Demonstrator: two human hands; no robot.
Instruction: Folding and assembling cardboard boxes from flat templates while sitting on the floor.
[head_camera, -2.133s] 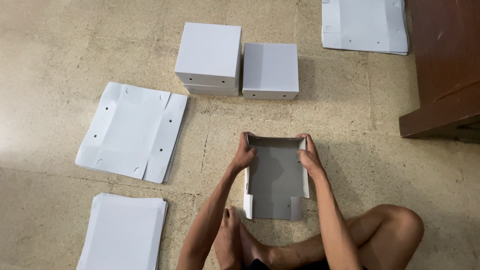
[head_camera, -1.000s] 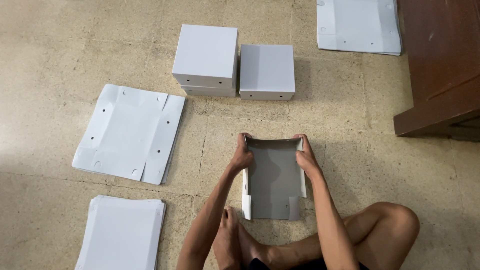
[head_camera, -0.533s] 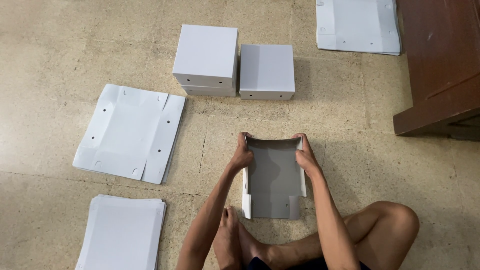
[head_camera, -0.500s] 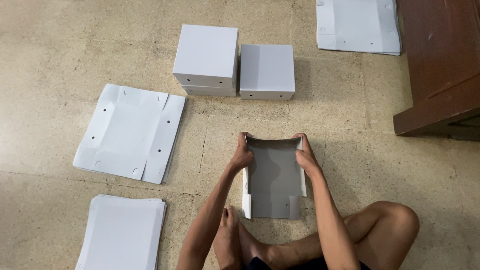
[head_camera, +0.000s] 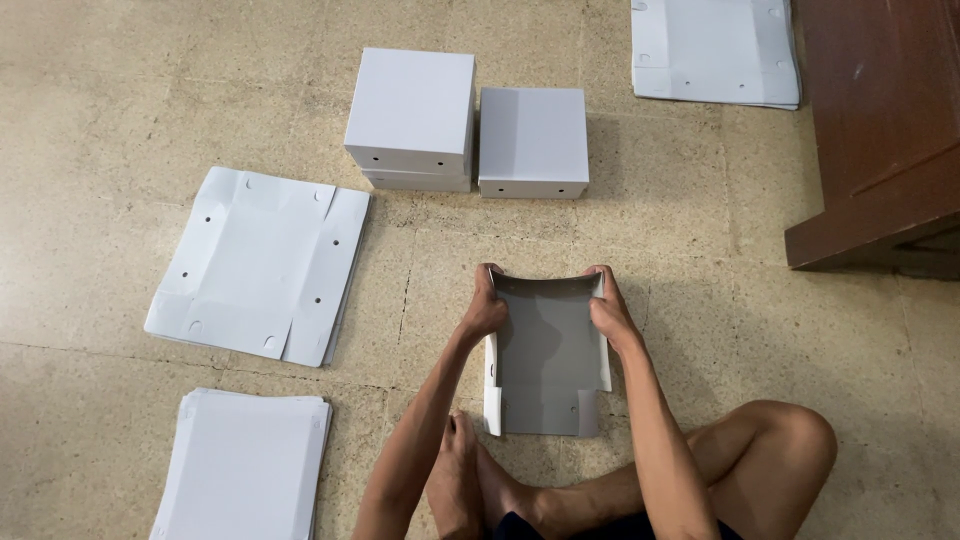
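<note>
A half-folded white cardboard box (head_camera: 547, 360) lies on the floor in front of my crossed legs, its sides raised and its grey inside showing. My left hand (head_camera: 482, 305) grips its far left corner, fingers curled over the edge. My right hand (head_camera: 608, 305) grips the far right corner the same way. The far flap between my hands stands bent upward.
Two finished white boxes (head_camera: 412, 118) (head_camera: 533, 140) sit side by side further out. A flat unfolded box blank (head_camera: 260, 262) lies to the left, a stack of blanks (head_camera: 243, 468) at lower left, more blanks (head_camera: 712, 50) at top right. A dark wooden cabinet (head_camera: 880, 130) stands at right.
My hands have stayed on the far corners of the box while the far flap has been pressed up a little. The view has shifted slightly.
</note>
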